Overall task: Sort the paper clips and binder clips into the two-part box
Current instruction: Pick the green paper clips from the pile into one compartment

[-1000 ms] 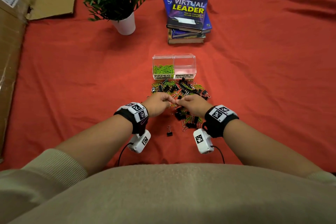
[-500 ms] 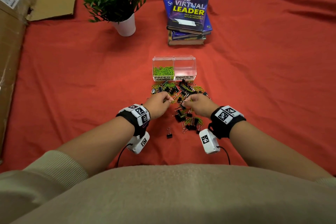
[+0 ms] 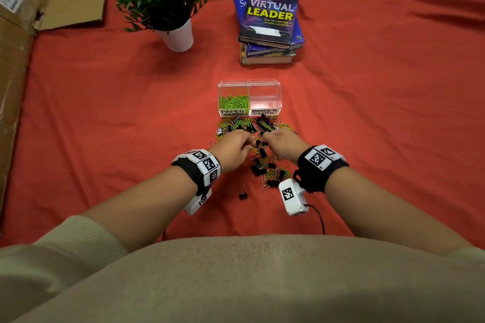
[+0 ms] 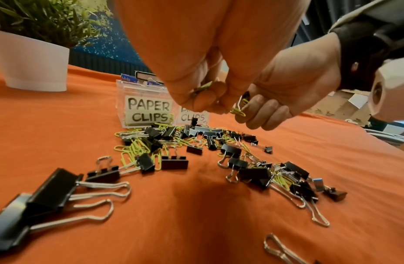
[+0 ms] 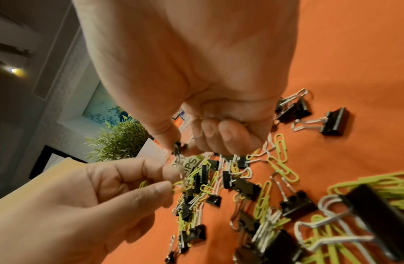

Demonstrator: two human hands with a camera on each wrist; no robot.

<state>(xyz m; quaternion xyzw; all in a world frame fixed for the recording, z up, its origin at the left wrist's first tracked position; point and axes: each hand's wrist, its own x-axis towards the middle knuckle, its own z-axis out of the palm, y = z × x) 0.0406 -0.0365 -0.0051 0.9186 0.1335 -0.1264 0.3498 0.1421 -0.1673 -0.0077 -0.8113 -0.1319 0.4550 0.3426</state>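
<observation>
The clear two-part box (image 3: 249, 85) stands beyond the pile. Its "PAPER CLIPS" side (image 4: 148, 111) holds green paper clips (image 3: 234, 102); the "BINDER CLIPS" side looks empty. A mixed pile of clips (image 3: 262, 162) lies in front of it. Just above the pile, my left hand (image 3: 249, 140) pinches a green paper clip (image 5: 178, 185) and has more green clips (image 4: 203, 87) tucked in its curled fingers. My right hand (image 3: 265, 136) pinches a small black binder clip (image 5: 177, 146). That clip's wire arms reach down to the pinched paper clip, and the two hands nearly touch.
A lone binder clip (image 3: 243, 193) lies on the red cloth between my wrists. A potted plant (image 3: 162, 0) and a stack of books (image 3: 270, 21) stand behind the box. Cardboard (image 3: 15, 73) borders the left side.
Both hands have stayed over the pile with their fingertips close together; only small shifts show. Nothing has left either hand.
</observation>
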